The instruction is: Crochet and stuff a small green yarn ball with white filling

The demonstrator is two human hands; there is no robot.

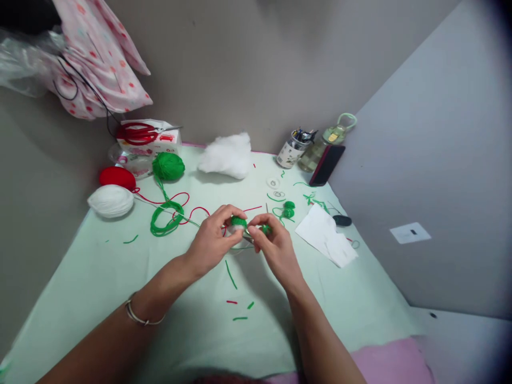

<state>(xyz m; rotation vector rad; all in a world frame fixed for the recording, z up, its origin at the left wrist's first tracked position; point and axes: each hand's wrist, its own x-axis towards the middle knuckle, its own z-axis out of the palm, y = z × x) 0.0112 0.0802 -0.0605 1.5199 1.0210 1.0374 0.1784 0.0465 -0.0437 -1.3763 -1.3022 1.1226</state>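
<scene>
Between the fingers and thumb of my left hand (210, 237) is a small crocheted piece (239, 223), green on top and white below. My right hand (276, 248) pinches close against its right side, its fingers closed on a slim metal tool (248, 238) whose exact kind is hard to make out. A bit of green yarn (265, 229) shows among the right fingers. White yarn runs from the piece toward the white yarn ball (111, 201) at the left. Two small green crocheted balls (288, 209) lie just beyond my right hand.
At the left sit a green yarn ball (168, 166), a red yarn ball (117, 178) and red scissors (138, 133) on a box. White stuffing (226, 156) lies at the back. A pen cup (292, 150), bottle (320, 152), phone (327, 165) and white paper (327, 236) are right.
</scene>
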